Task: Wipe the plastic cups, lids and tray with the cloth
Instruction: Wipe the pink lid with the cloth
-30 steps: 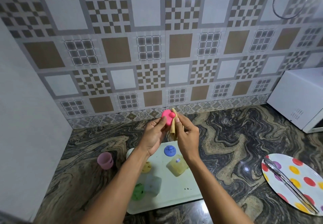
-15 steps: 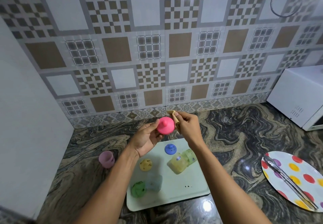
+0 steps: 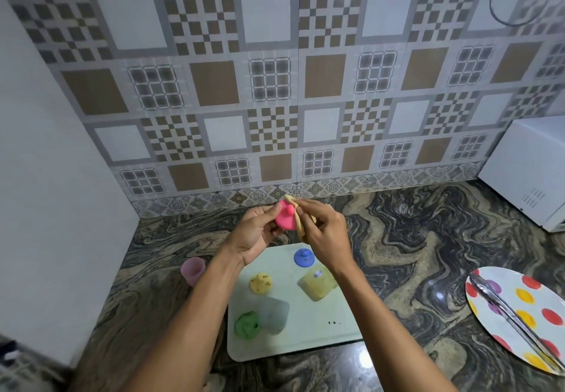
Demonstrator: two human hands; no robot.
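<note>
My left hand (image 3: 256, 232) holds a pink lid (image 3: 286, 218) with a knob, raised above the counter. My right hand (image 3: 324, 232) grips a tan cloth (image 3: 300, 227) pressed against the lid's right edge. Below them lies a pale green tray (image 3: 308, 339). On it rest a blue lid (image 3: 303, 257), a yellow lid (image 3: 260, 283), a green lid (image 3: 247, 324), a yellow cup (image 3: 316, 284) on its side and a pale blue cup (image 3: 275, 315) on its side. A pink cup (image 3: 192, 270) stands on the counter left of the tray.
A polka-dot plate (image 3: 519, 315) with metal tongs (image 3: 513, 318) lies at the right. A white appliance (image 3: 529, 171) stands at the back right. A white wall (image 3: 46, 177) bounds the left side, a tiled wall the back. The counter is dark marble (image 3: 412, 238).
The cloth in my right hand has shifted around the pink lid's edge, and the lid has turned in my left hand. Both hands stay above the tray's far end.
</note>
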